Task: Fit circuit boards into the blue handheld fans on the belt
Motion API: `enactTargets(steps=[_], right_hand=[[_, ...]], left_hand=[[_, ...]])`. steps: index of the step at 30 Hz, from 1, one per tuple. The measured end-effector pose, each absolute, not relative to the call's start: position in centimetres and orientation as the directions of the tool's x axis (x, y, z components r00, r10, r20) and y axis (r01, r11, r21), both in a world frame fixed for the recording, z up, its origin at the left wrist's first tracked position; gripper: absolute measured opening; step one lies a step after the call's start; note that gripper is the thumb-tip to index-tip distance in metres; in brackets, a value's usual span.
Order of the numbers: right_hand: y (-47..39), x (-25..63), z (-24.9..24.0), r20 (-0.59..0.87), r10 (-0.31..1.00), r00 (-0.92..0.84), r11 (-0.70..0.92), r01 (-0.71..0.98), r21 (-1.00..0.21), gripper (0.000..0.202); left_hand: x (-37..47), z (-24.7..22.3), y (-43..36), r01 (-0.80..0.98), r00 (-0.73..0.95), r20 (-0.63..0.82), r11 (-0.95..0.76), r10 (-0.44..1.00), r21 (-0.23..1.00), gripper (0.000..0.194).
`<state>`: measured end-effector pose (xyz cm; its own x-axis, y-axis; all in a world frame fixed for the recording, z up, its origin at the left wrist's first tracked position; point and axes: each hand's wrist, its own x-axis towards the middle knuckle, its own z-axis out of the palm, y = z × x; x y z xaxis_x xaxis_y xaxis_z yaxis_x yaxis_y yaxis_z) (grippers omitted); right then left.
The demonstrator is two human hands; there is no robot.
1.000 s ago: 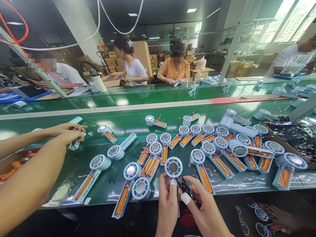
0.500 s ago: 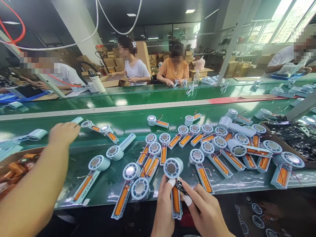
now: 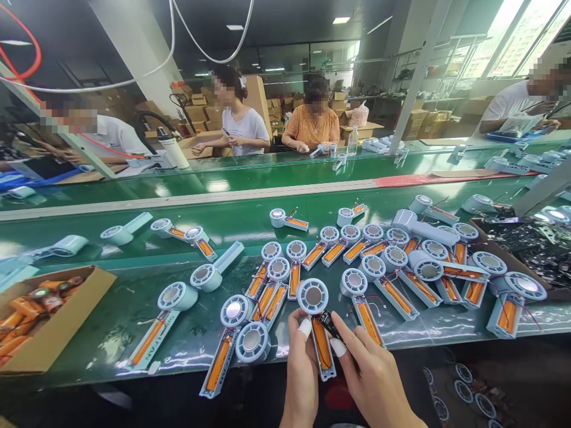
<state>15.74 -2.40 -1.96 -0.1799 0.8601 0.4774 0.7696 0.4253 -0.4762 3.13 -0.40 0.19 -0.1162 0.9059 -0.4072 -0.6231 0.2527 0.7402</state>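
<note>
Nearest, at the bottom centre of the frame, the left hand point(image 3: 301, 371) holds a pale blue fan unit point(image 3: 313, 296), its fingers curled round the open handle below the round head and its white-covered thumb lying along the side. The right hand point(image 3: 377, 380) pinches a small dark circuit board point(image 3: 329, 324) between thumb and forefinger, tilted over the handle's upper right edge, just below the head. Inside the handle sits an orange cell point(image 3: 322, 345) with a thin dark wire looped along it; whether any wire joins the board is too small to tell. Good handling here seems to call for a steady left grip, a light hold on the board's edges, and care that the wire is neither tugged nor trapped. Beyond the hands, similar units point(image 3: 252, 342) lie across the green counter point(image 3: 190, 342), with a cardboard box point(image 3: 66, 339) of orange parts point(image 3: 27, 315) at the lower left and a heap of dark parts point(image 3: 530, 246) at the right. Farther off, in the upper centre, a co-worker in orange point(image 3: 307, 125) sits beside a clear bottle point(image 3: 352, 142).
</note>
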Motion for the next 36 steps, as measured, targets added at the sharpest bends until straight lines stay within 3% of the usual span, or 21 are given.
enactTargets(steps=[8, 13, 16, 20, 22, 25, 27, 30, 33, 36], right_hand=[[-2.0, 13.4, -2.6, 0.42, 0.897, -0.139, 0.351, 0.8, -0.486, 0.051], [-2.0, 14.2, -0.6, 0.254, 0.902, -0.348, 0.423, 0.829, -0.367, 0.074], [-1.8, 15.4, 1.0, 0.106, 0.881, -0.461, 0.466, 0.805, -0.367, 0.086], [-1.2, 16.5, 1.7, -0.118, 0.843, -0.525, 0.408, 0.767, -0.495, 0.083], [-1.0, 16.5, 1.1, -0.125, 0.848, -0.515, 0.326, 0.692, -0.644, 0.081], [-1.4, 15.7, -0.5, -0.076, 0.884, -0.462, 0.13, 0.399, -0.908, 0.079], [-1.9, 15.0, -1.5, -0.123, 0.898, -0.422, -0.062, 0.156, -0.986, 0.08], [-2.1, 14.4, -2.2, -0.278, 0.886, -0.373, -0.296, 0.009, -0.955, 0.078], [-1.5, 14.1, -1.7, -0.268, 0.919, -0.29, -0.193, 0.262, -0.945, 0.068], [-0.7, 13.3, -0.6, -0.215, 0.931, -0.297, 0.059, 0.701, -0.711, 0.072]], left_hand=[[4.4, 0.1, -0.8, -0.299, -0.276, -0.374, 0.291, 0.885, 0.909, 0.04], [4.2, -0.3, -0.5, -0.322, -0.244, -0.362, 0.277, 0.9, 0.905, 0.041], [3.7, -1.1, -0.1, -0.402, -0.191, -0.387, 0.287, 0.902, 0.869, 0.042], [3.3, -1.2, 0.3, -0.58, -0.11, -0.473, 0.33, 0.874, 0.745, 0.048], [3.2, -0.9, 0.3, -0.627, -0.073, -0.498, 0.349, 0.864, 0.697, 0.049], [3.0, -0.4, 0.2, -0.606, -0.06, -0.49, 0.358, 0.869, 0.71, 0.048], [2.8, -0.4, 0.2, -0.476, -0.068, -0.482, 0.396, 0.874, 0.786, 0.045], [2.2, -0.4, 0.7, 0.002, -0.155, -0.347, 0.352, 0.925, 0.936, 0.037], [1.6, -0.4, 1.5, 0.303, -0.189, -0.157, 0.21, 0.969, 0.93, 0.035], [0.9, -0.4, 2.7, 0.351, -0.216, -0.095, 0.168, 0.972, 0.921, 0.042]])
